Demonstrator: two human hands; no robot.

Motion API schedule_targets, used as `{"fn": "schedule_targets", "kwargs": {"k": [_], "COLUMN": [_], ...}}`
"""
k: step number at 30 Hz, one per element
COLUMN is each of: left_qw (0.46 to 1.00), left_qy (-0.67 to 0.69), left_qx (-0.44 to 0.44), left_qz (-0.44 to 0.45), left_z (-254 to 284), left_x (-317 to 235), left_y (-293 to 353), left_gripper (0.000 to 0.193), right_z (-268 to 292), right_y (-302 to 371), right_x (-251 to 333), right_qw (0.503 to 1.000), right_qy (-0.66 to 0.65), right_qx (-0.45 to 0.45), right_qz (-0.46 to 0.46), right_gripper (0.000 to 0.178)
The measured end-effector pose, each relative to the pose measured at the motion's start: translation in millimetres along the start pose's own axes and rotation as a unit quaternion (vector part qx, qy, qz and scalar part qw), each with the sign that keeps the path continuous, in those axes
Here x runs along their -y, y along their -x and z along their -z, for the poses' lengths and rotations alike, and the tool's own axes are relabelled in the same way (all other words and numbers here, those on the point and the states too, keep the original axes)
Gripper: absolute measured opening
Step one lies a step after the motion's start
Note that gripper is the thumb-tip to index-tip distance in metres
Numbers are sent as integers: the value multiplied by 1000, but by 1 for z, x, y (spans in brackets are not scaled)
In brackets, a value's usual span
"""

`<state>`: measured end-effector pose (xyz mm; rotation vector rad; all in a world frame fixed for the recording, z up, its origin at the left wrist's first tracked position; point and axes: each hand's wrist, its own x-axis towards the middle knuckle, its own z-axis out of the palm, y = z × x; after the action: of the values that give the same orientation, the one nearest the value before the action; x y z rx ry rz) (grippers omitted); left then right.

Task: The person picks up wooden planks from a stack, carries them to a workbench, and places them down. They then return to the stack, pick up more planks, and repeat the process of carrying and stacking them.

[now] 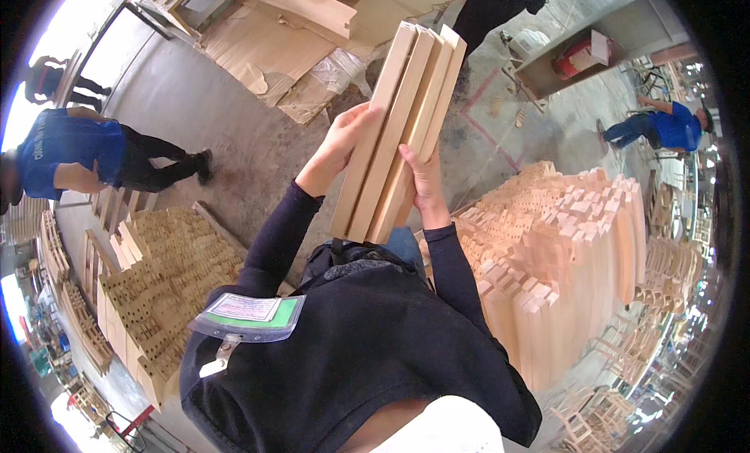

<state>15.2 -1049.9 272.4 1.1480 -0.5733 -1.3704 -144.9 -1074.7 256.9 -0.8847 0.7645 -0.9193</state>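
A bundle of several pale wooden bars (394, 132) is held up in front of my body, tilted with its far end leaning to the right. My left hand (348, 143) is closed on the bundle's left side, its fingers partly hidden behind the wood. On the right side my right hand (424, 175) grips the same bars, thumb across the front and the other fingers mostly out of sight. The bars lie side by side, their lower ends close to my waist.
A stack of wooden pieces with drilled holes (172, 257) stands at my left, a larger wood stack (578, 257) at my right. Flattened cardboard (269, 62) lies ahead. People in blue shirts are at the left (78, 152) and right (676, 128); another person (488, 19) stands ahead.
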Motion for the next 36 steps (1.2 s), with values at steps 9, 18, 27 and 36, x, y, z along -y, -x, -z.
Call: {"fn": "schedule_targets", "kwargs": {"k": [9,18,27,36], "left_qw": [960,984,894,843], "left_qy": [275,171,437,512], "left_qx": [-10,-43,-10,-57], "left_qz": [53,-22,-98,-157], "left_z": [17,-5,3,55], "left_x": [-8,-40,-51,-56], "left_y": [-77,-166,-213,-221], "left_gripper": [48,52,56,56], "right_z": [5,19,20,-2], "right_y": [-101,-231,-305,-347], "right_x": [19,58,71,69], "right_qw": [997,979,946,913], "right_qy": [6,104,14,1], "right_qx": [67,172,282,334], "right_qz": [-49,-19,-161,-234], "right_gripper": [60,72,69,66]}}
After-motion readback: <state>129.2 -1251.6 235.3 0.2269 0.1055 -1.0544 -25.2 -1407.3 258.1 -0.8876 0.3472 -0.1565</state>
